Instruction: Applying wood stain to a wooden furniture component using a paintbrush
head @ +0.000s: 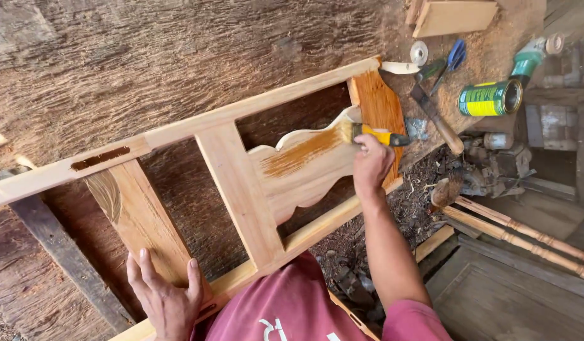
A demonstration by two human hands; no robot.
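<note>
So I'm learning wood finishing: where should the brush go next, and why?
Probably pull the brush in the right hand leftward along the carved panel. Its right end is amber-coated, but the left part is bare pale wood. The left hand steadies the frame.

A tin can [490, 98] lies on its side right of the wooden frame [241, 183], beyond the chisel [436, 117].

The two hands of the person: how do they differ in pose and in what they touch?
The right hand is closed around a yellow-handled brush; the left hand lies open and flat, holding nothing. The right hand works over the curved panel, partly stained orange-brown, while the left hand presses a bare, unstained slat. Both touch the same wooden frame.
</note>
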